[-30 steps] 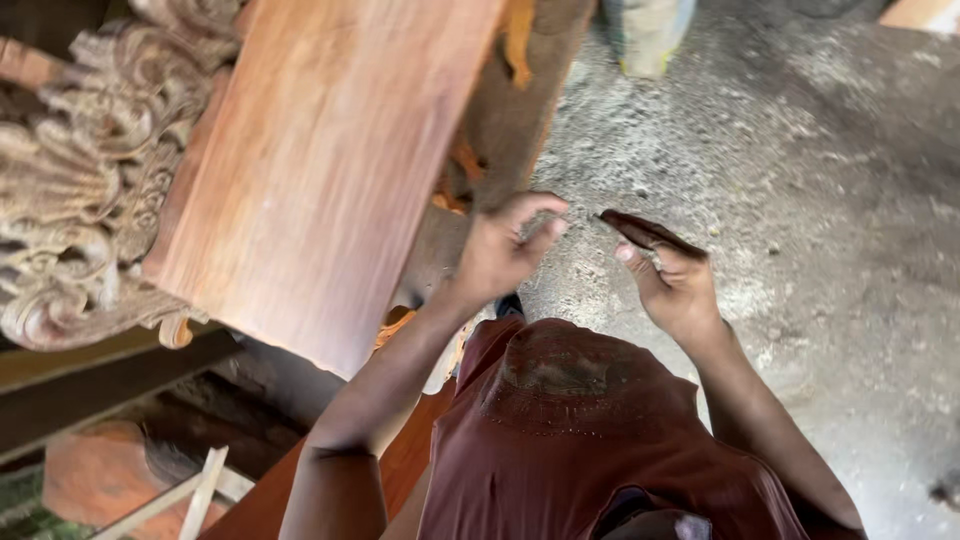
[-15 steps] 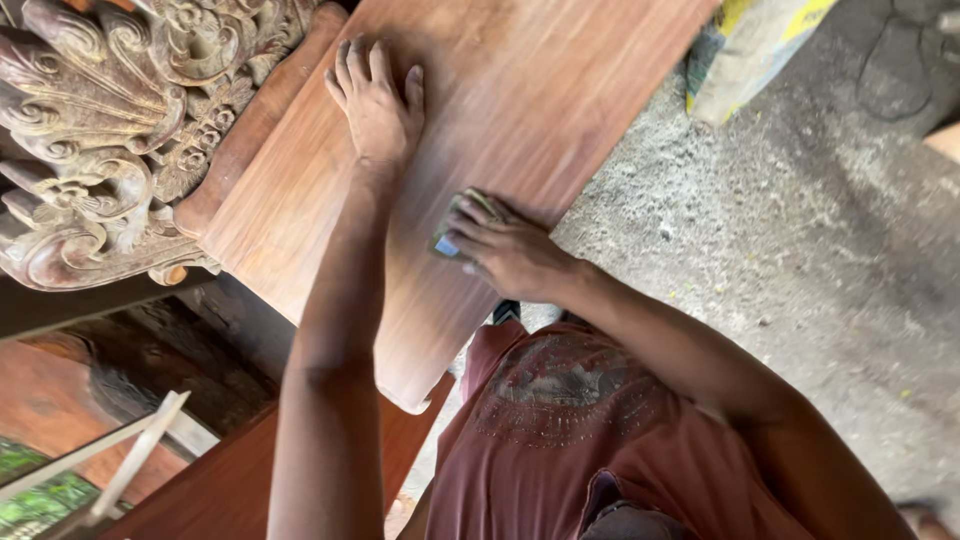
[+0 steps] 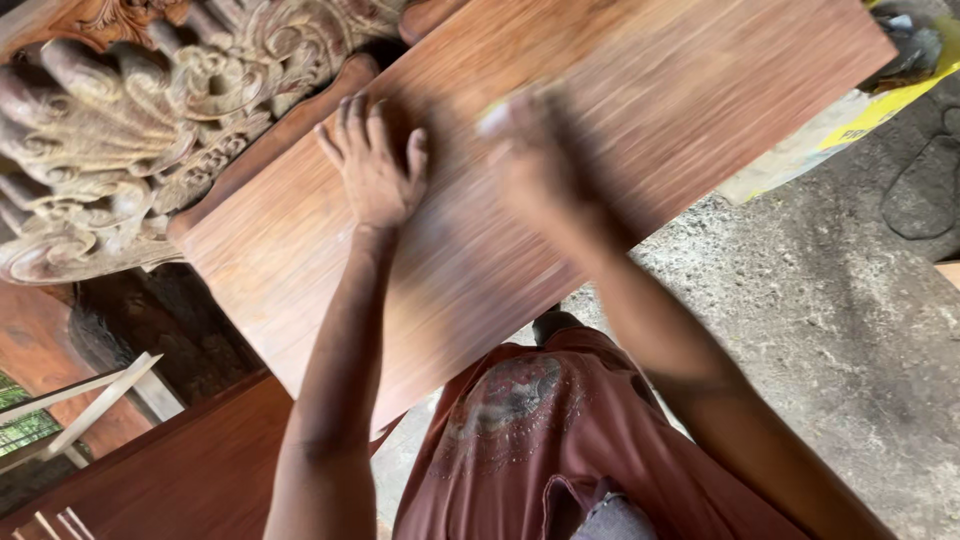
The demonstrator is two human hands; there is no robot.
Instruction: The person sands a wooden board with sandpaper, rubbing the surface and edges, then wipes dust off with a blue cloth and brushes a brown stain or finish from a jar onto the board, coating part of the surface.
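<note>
The work goes on in a rough workshop with a grey, gritty concrete floor (image 3: 850,330), on which a yellow and white sack (image 3: 830,140) lies at the upper right beside a dark loop of cable (image 3: 925,190). To the upper left stands a heavily carved piece of wood (image 3: 110,140), all scrolls and leaves, pale and dusty, and touching or nearly touching the edge of the board. At the lower left a second flat reddish panel (image 3: 190,470) lies lower down, with some pale thin slats (image 3: 90,400) beyond it. The thing in hand is a long reddish-brown board (image 3: 640,110), which runs slantwise from the lower left to the upper right just in front of the person; what carries it is hidden under it. The left hand (image 3: 375,170) lies flat on the board near its left edge, fingers spread and open, pressing down and holding nothing. The right hand (image 3: 540,160) is on the board's middle, close to the left one, and is badly blurred; something small and pale shows at its fingertips, but whether the fingers are closed on it cannot be told. The board's face looks even in colour and smooth, with straight grain and no bare patches or scratches that stand out, so the rubbing seems well along, though the blur hides fine detail. How much of the far end has been covered cannot be judged from this view.
</note>
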